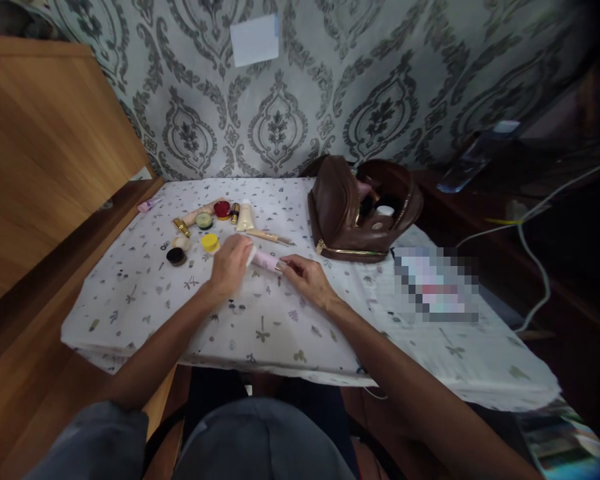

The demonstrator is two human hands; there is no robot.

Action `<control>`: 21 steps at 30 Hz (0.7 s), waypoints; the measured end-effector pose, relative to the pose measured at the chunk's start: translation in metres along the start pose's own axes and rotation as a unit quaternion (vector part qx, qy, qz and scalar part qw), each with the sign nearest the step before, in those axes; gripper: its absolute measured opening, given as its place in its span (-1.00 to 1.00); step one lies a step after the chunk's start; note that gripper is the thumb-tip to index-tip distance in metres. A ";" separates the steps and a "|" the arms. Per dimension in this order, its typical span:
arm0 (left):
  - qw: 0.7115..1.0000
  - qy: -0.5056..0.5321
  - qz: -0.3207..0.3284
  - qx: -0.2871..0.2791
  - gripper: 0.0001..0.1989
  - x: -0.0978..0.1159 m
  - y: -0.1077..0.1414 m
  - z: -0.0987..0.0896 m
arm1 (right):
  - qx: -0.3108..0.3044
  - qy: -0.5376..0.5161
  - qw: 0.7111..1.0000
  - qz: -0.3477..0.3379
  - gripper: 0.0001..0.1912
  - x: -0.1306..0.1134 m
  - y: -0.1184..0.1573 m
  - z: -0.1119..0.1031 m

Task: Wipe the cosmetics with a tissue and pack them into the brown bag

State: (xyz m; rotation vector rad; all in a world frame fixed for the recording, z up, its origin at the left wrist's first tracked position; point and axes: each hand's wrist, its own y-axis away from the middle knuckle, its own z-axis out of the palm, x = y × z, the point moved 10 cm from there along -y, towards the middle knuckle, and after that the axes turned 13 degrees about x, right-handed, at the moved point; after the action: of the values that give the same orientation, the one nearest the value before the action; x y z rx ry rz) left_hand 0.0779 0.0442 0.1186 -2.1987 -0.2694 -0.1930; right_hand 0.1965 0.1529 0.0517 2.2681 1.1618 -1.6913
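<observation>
A slim pale pink cosmetic tube (pixel 267 261) lies across between my two hands, just above or on the patterned white cloth. My right hand (pixel 306 279) pinches its right end, by a metallic band. With closed fingers, my left hand (pixel 231 263) presses a small white wipe (pixel 251 254) to the tube's left end; its exact shape is partly hidden. Close beyond my left hand are a yellow-lidded jar (pixel 211 243), a gold-and-beige stick (pixel 269 237) and a cream squeeze tube (pixel 245 217).
More cosmetics stand back left: a red jar (pixel 223 210), a green jar (pixel 205 221), a black-lidded jar (pixel 176 256). An open brown bag (pixel 337 210) is at the back right, near a blurred-out flat object (pixel 435 283). A bottle (pixel 477 157) and cable (pixel 540 267) are further right.
</observation>
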 end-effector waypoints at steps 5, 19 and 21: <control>0.994 0.020 0.093 -0.049 -0.72 0.053 0.015 0.032 | -0.011 -0.033 0.999 0.021 -0.56 0.003 0.001 0.005; 0.989 0.004 -0.146 0.021 -0.74 -0.064 -0.002 0.027 | -0.022 -0.175 0.970 0.165 -0.57 0.023 0.003 0.010; 0.984 0.020 -0.178 0.022 -0.71 -0.072 -0.003 0.030 | -0.023 -0.209 0.957 0.202 -0.59 0.026 0.005 0.011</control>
State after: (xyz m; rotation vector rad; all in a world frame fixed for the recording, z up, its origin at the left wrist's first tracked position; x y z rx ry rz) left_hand 0.0087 0.0608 0.0860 -2.0863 -0.6395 -0.4238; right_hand 0.1932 0.1577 0.0239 1.8231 0.5933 -1.8171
